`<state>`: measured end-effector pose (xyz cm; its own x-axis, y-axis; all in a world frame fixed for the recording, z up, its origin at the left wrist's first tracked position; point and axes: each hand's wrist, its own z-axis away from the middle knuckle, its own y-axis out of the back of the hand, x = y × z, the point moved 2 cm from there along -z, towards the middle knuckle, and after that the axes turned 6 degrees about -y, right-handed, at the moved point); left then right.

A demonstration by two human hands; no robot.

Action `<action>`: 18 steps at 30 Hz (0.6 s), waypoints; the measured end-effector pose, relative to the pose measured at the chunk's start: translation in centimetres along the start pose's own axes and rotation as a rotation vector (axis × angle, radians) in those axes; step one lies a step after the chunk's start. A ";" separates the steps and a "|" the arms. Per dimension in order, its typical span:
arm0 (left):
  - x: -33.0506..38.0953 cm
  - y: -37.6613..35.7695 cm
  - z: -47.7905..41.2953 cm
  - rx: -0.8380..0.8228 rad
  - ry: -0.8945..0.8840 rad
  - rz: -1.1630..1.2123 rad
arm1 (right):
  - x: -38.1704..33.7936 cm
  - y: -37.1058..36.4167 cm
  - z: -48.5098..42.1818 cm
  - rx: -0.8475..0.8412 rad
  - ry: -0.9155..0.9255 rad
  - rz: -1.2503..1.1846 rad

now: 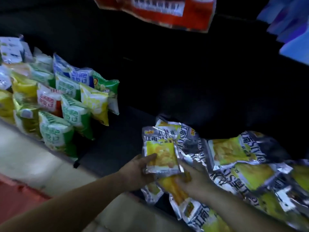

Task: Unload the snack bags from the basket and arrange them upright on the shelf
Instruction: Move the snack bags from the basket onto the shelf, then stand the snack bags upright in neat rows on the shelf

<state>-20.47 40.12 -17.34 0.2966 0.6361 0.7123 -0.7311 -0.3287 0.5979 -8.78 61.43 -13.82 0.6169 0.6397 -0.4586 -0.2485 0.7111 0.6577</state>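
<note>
Your left hand (138,169), 6 o'clock: grips silver-yellow snack bag (161,153) upright by its lower edge. Right hand (195,181), alongside: fingers curled on orange bag (173,186) beneath. Loose pile (234,151), 4 o'clock: flat on the shelf (117,148). Risk: let go unsupported, the slick foil bag likely topples; upright row (66,106) stands well apart, 9 o'clock.

Open shelf floor (120,144) between the upright green bags (66,106) on the left and the heaped silver bags (242,164) on the right, free to the far back. Near centre blocked by left hand (133,171), right hand (195,181) and the held bag (160,153); overhead, a red bag (167,12) far and blue packs (292,30) far right
</note>
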 end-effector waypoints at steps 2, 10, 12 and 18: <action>-0.1 -1.4 -0.5 0.015 -0.005 -0.044 | 1.0 -1.2 0.3 -0.035 -0.016 0.047; 2.7 -5.7 -0.4 0.183 -0.072 -0.243 | 6.4 0.0 -0.9 0.089 0.056 0.138; 4.1 -6.6 -0.7 0.228 -0.098 -0.253 | 7.7 1.3 -0.6 0.118 0.076 0.174; 6.5 -10.0 -2.2 0.205 -0.164 -0.253 | 11.3 3.4 1.1 0.207 0.068 0.248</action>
<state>-12.60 49.08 -19.49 0.5590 0.6003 0.5719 -0.4887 -0.3186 0.8122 -1.86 70.77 -16.08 0.5037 0.8089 -0.3034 -0.2238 0.4614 0.8585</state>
